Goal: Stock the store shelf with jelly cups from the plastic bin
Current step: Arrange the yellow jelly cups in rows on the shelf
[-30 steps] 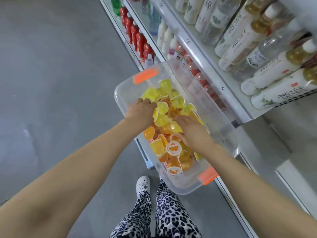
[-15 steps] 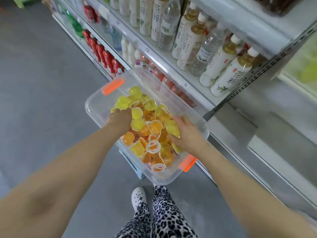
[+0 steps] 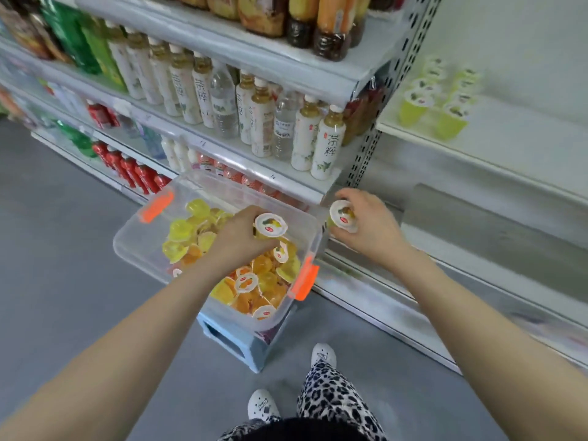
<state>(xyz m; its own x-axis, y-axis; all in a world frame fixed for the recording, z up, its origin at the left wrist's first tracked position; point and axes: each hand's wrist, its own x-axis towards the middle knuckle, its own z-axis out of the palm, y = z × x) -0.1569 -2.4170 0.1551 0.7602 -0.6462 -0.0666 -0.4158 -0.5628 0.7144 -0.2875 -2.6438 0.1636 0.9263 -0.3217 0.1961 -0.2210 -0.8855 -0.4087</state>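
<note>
While the bin (image 3: 136,246) sits on a stool (image 3: 235,342), your left grip (image 3: 237,240) holds 1 cup (image 3: 270,225) over the heap inside. Your right grip (image 3: 369,224) pinches a 2nd cup (image 3: 343,216) just past the bin's right rim, below the shelf (image 3: 525,144) carrying green cups (image 3: 413,105).

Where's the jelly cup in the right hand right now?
Head view, centre-right: the right hand grips the jelly cup just right of the plastic bin, below the tea bottles.
</note>
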